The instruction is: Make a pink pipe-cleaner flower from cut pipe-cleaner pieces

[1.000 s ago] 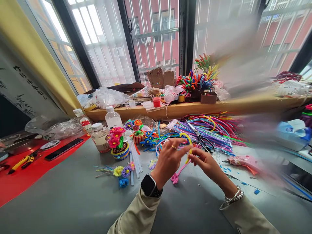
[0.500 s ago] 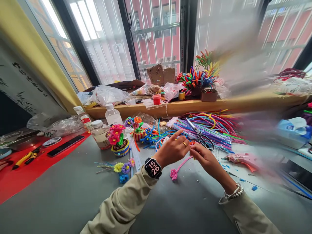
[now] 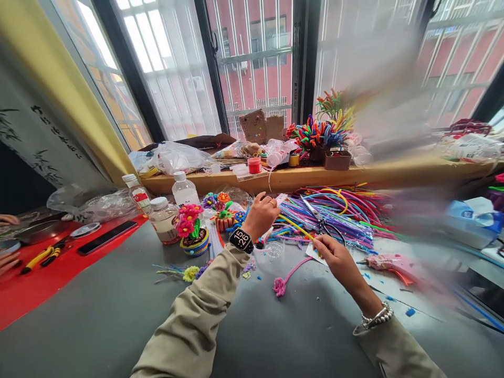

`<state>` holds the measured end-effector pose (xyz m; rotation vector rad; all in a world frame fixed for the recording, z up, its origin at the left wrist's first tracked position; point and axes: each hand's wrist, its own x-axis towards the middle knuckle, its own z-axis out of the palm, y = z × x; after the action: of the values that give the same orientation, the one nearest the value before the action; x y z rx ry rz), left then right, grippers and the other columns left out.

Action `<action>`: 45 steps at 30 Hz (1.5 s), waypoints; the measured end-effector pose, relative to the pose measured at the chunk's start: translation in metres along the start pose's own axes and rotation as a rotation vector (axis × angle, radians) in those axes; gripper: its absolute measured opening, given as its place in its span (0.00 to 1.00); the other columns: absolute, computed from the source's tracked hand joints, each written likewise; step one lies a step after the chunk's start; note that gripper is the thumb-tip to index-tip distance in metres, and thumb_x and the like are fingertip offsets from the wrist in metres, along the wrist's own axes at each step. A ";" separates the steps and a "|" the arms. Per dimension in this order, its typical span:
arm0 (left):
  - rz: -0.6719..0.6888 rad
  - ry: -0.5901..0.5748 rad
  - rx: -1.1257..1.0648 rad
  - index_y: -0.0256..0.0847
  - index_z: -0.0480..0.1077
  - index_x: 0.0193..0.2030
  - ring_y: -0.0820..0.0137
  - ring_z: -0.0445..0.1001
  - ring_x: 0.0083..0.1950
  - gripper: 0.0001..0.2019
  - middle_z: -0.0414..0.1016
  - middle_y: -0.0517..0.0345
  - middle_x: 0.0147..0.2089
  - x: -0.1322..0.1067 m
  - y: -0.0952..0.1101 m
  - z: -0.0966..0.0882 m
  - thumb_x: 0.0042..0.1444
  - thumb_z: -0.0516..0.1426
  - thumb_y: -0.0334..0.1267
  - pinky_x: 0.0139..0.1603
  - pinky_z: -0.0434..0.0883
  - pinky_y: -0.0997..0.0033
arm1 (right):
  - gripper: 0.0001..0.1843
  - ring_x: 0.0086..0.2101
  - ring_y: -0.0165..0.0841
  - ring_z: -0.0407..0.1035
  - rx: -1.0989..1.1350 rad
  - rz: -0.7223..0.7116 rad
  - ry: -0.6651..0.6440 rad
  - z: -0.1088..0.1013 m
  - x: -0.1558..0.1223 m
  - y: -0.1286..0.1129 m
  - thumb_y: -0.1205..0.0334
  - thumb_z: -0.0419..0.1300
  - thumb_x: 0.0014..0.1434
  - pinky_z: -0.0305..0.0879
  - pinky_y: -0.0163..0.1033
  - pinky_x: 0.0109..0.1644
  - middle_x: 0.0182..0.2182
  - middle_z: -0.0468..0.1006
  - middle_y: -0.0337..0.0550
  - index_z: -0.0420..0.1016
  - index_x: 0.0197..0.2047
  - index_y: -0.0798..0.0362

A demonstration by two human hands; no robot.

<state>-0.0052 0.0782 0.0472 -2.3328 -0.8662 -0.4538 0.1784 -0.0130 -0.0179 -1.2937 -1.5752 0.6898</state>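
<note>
A yellow pipe cleaner (image 3: 296, 226) runs taut in a slant between my two hands above the table. My left hand (image 3: 261, 214), with a watch on the wrist and a ring, is closed at its far end. My right hand (image 3: 331, 252) pinches the near end between thumb and fingers. Below the gap between them lies a pink pipe-cleaner flower (image 3: 279, 286) on a bent pink stem. Past my hands, scissors (image 3: 323, 223) rest on bundles of coloured pipe cleaners (image 3: 346, 223). Yellow and purple flowers (image 3: 191, 273) lie partly hidden by my left sleeve.
A potted pink flower (image 3: 189, 226) and bottles (image 3: 163, 219) stand at the left. A pink glue gun (image 3: 388, 262) lies at the right. On the red mat are a phone (image 3: 107, 238) and pliers (image 3: 45, 255). Another person's hand (image 3: 8, 260) shows at the left edge.
My left hand has moved left and away from my right hand, and the yellow pipe cleaner now shows stretched between them. My right hand has barely moved.
</note>
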 end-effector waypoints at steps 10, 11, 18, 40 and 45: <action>-0.301 -0.135 0.098 0.33 0.69 0.33 0.62 0.66 0.39 0.09 0.70 0.45 0.36 -0.010 -0.018 0.002 0.51 0.48 0.28 0.39 0.61 0.61 | 0.16 0.23 0.31 0.58 0.033 0.080 0.150 -0.003 -0.001 0.004 0.50 0.48 0.54 0.54 0.35 0.27 0.20 0.64 0.38 0.64 0.25 0.52; -0.318 -0.136 0.113 0.33 0.68 0.35 0.61 0.67 0.39 0.09 0.69 0.46 0.36 -0.012 -0.019 0.000 0.51 0.48 0.28 0.38 0.61 0.62 | 0.16 0.23 0.31 0.58 0.042 0.074 0.146 -0.003 -0.001 0.003 0.49 0.48 0.54 0.54 0.35 0.27 0.20 0.64 0.38 0.64 0.25 0.52; -0.361 -0.215 0.024 0.41 0.66 0.42 0.65 0.71 0.37 0.11 0.72 0.52 0.35 -0.012 -0.014 -0.004 0.53 0.49 0.31 0.33 0.61 0.69 | 0.16 0.24 0.31 0.59 0.073 0.053 0.117 -0.003 -0.001 0.003 0.48 0.48 0.54 0.56 0.36 0.29 0.21 0.64 0.38 0.64 0.27 0.52; 0.065 -0.047 -0.575 0.43 0.71 0.36 0.73 0.69 0.35 0.10 0.73 0.58 0.32 -0.016 0.054 -0.066 0.55 0.49 0.39 0.36 0.63 0.74 | 0.15 0.26 0.30 0.60 0.195 -0.122 -0.302 -0.020 -0.010 -0.018 0.52 0.49 0.55 0.58 0.35 0.31 0.23 0.66 0.40 0.66 0.25 0.52; -0.057 -0.078 -0.767 0.42 0.73 0.33 0.75 0.69 0.31 0.09 0.73 0.59 0.29 -0.026 0.055 -0.073 0.53 0.51 0.37 0.32 0.63 0.77 | 0.14 0.26 0.30 0.61 0.366 -0.067 -0.399 -0.026 -0.013 -0.018 0.52 0.54 0.51 0.57 0.35 0.30 0.22 0.68 0.40 0.69 0.23 0.52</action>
<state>0.0053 -0.0144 0.0670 -3.0355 -0.9009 -0.8387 0.1945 -0.0342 0.0039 -0.8628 -1.6933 1.1860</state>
